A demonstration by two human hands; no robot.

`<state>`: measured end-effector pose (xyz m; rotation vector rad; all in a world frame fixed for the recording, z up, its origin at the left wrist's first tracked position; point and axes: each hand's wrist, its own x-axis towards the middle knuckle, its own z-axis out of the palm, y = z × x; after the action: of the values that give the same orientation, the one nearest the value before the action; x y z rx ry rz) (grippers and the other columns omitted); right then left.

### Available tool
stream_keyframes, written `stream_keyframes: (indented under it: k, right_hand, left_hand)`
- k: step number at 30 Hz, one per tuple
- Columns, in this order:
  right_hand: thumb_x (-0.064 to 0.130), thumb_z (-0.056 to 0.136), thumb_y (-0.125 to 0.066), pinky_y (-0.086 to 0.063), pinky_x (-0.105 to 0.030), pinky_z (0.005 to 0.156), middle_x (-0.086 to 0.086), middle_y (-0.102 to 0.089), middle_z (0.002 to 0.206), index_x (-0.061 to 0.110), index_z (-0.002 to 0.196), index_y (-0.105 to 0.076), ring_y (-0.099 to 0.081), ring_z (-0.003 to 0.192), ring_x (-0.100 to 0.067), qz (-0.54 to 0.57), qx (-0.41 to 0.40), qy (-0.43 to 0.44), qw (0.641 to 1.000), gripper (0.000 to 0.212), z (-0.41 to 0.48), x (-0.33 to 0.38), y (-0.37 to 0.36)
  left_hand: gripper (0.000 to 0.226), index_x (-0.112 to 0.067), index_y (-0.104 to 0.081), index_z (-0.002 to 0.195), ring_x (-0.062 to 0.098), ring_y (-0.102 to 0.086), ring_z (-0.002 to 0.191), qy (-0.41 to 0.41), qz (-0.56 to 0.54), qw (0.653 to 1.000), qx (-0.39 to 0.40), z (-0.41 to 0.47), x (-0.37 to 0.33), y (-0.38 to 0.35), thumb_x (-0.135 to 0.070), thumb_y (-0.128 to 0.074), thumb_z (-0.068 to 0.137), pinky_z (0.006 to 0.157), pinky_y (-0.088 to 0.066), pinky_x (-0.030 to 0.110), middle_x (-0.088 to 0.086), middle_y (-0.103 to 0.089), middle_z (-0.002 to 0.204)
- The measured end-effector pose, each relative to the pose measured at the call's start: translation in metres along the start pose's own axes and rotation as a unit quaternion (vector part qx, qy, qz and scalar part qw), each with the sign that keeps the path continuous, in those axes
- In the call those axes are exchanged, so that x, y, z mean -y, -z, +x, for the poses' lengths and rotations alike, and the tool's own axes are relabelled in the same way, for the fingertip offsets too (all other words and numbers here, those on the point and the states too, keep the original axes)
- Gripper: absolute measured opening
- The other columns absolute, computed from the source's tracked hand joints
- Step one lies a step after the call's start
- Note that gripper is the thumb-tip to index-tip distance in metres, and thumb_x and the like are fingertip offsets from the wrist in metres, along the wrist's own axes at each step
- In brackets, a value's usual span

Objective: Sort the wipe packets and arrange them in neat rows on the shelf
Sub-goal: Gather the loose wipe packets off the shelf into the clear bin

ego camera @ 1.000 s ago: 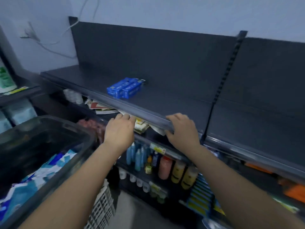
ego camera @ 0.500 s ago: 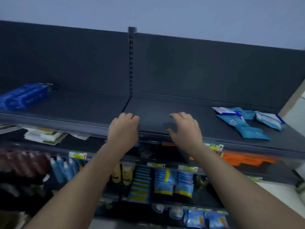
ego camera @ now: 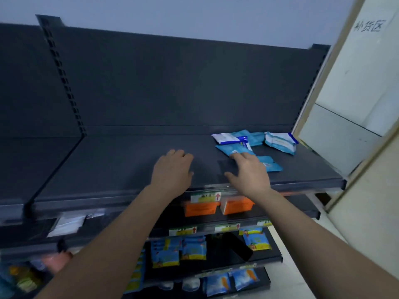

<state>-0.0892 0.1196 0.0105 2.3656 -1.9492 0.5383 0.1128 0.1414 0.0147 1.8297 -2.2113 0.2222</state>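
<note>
Several wipe packets point(ego camera: 278, 142) lie jumbled at the shelf point(ego camera: 129, 160) right end. Both hands have shifted right vs 0.5 s ago. Right hand point(ego camera: 248, 172) fingers point(ego camera: 236, 156) spread, touching nearest teal pkt point(ego camera: 225, 148), gripping nothing. Left hand point(ego camera: 172, 169) relaxed, empty. Sorting abt to start.

Both hands point(ego camera: 172, 169) fwd, fingers point(ego camera: 237, 156) relaxed

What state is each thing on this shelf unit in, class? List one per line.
Wipe packets: lying flat in a loose, overlapping heap, not in rows.
Left hand: open, palm down over the top shelf.
Right hand: open, fingertips at a teal packet.
Orange boxes: side by side, one shelf down.
</note>
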Motion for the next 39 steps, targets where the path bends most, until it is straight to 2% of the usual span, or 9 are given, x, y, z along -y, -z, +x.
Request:
stream_keyframes:
  k: [11,16,19,23,26,32,35,37,39]
  right_hand:
    - [0.022,0.086,-0.06,-0.031,-0.039,0.11,-0.003,-0.036,0.148,0.021,0.147,-0.031,-0.033,0.137,-0.021,-0.018,0.181,-0.112,0.977,0.067,0.084,-0.106,-0.018]
    - [0.034,0.078,-0.075,-0.027,-0.04,0.115,0.0,-0.036,0.15,0.025,0.148,-0.027,-0.029,0.141,-0.019,0.053,0.242,-0.114,0.962,0.086,0.123,-0.133,-0.027]
    - [0.03,0.071,-0.083,-0.033,-0.036,0.112,0.002,-0.044,0.145,0.026,0.149,-0.026,-0.041,0.133,-0.017,0.147,0.249,-0.123,0.949,0.097,0.138,-0.143,-0.036]
    - [0.04,0.057,-0.082,-0.039,-0.039,0.108,0.003,-0.05,0.136,0.038,0.147,-0.027,-0.048,0.125,-0.017,0.216,0.234,-0.092,0.944,0.106,0.155,-0.147,-0.053]
    - [0.038,0.073,-0.08,-0.035,-0.033,0.109,0.005,-0.042,0.131,0.035,0.149,-0.028,-0.043,0.124,-0.013,0.187,0.24,-0.069,0.95,0.092,0.166,-0.145,-0.061]
    - [0.034,0.077,-0.078,-0.043,-0.023,0.071,0.005,-0.061,0.091,0.023,0.112,-0.067,-0.057,0.082,-0.011,0.26,0.168,-0.091,0.946,0.038,0.176,-0.146,-0.073]
    - [0.023,0.08,-0.076,-0.046,-0.026,0.069,0.009,-0.061,0.074,0.023,0.089,-0.071,-0.057,0.07,-0.007,0.325,0.072,-0.103,0.937,0.01,0.177,-0.144,-0.068]
    - [0.013,0.08,-0.074,-0.045,-0.027,0.066,0.006,-0.058,0.072,0.022,0.089,-0.064,-0.055,0.066,-0.008,0.341,0.029,-0.089,0.936,0.016,0.179,-0.142,-0.06]
    - [0.008,0.08,-0.072,-0.05,-0.031,0.066,-0.004,-0.062,0.084,0.02,0.104,-0.055,-0.06,0.074,-0.017,0.424,0.053,-0.106,0.898,0.031,0.182,-0.143,-0.048]
  left_hand:
    - [0.078,-0.021,-0.032,0.143,0.023,-0.03,0.135,-0.082,-0.032,0.992,0.09,0.144,-0.058,-0.065,-0.058,-0.061,0.081,0.104,-0.033,0.04,0.003,-0.03,0.15]
    - [0.115,-0.021,-0.008,0.152,0.023,-0.009,0.146,-0.093,-0.044,0.981,0.166,0.192,-0.069,-0.091,-0.074,-0.064,0.066,0.115,-0.016,0.045,0.006,-0.006,0.16]
    - [0.129,-0.024,0.003,0.153,0.024,-0.001,0.148,-0.096,-0.038,0.969,0.225,0.208,-0.068,-0.11,-0.08,-0.064,0.058,0.116,-0.012,0.049,0.003,0.003,0.161]
    - [0.097,-0.029,-0.026,0.146,0.024,-0.035,0.134,-0.1,-0.018,0.981,0.166,0.22,-0.063,-0.116,-0.073,-0.062,0.068,0.103,-0.032,0.043,0.001,-0.032,0.149]
    - [0.055,-0.027,-0.044,0.135,0.024,-0.053,0.114,-0.104,0.011,0.991,0.08,0.218,-0.061,-0.115,-0.054,-0.05,0.087,0.088,-0.043,0.036,0.001,-0.052,0.129]
    - [0.03,-0.018,-0.052,0.123,0.026,-0.061,0.084,-0.009,-0.081,0.996,-0.044,0.207,-0.052,-0.11,-0.028,-0.043,0.097,0.06,-0.039,0.031,0.006,-0.066,0.103]
    - [0.02,-0.014,-0.052,0.111,0.027,-0.059,0.074,0.069,-0.162,0.981,-0.08,0.205,-0.053,-0.101,-0.024,-0.042,0.097,0.058,-0.041,0.034,0.008,-0.065,0.091]
    - [0.013,-0.012,-0.05,0.102,0.026,-0.058,0.074,0.113,-0.204,0.966,-0.112,0.201,-0.058,-0.093,-0.022,-0.041,0.098,0.06,-0.046,0.039,0.005,-0.062,0.088]
    - [0.009,-0.013,-0.047,0.097,0.026,-0.058,0.076,0.156,-0.249,0.944,-0.15,0.197,-0.061,-0.084,-0.02,-0.042,0.098,0.063,-0.047,0.041,0.004,-0.06,0.086]
